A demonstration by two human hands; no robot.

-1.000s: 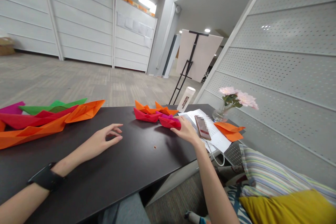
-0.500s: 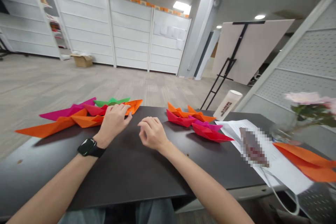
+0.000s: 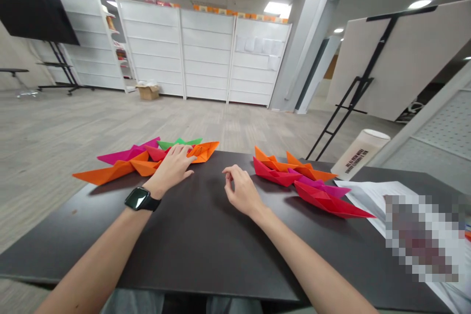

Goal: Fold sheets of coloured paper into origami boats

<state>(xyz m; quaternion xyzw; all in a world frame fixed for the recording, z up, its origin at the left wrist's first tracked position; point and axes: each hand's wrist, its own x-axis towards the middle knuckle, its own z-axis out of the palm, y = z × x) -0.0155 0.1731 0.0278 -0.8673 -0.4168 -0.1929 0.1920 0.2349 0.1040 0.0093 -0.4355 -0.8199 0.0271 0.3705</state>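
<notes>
At far left on the table (image 3: pixel 198 250): orange paper boat (image 3: pixel 208 151) at left hand (image 3: pixel 172 167), long axis slanting, visible tip pointing far right. Left fingers over the boats, can't tell if gripping. Leftmost boat (image 3: pixel 106 172), also orange, tip points left and slightly near. Right hand (image 3: pixel 241 190) mid-table, loosely curled, thumb apart, nothing held. Right group: nearest red boat (image 3: pixel 331 201), long axis far-left to near-right.

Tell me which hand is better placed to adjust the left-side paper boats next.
Likely the left hand: it reaches over those paper boats, while the right hand is apart from them, above the table.
</notes>
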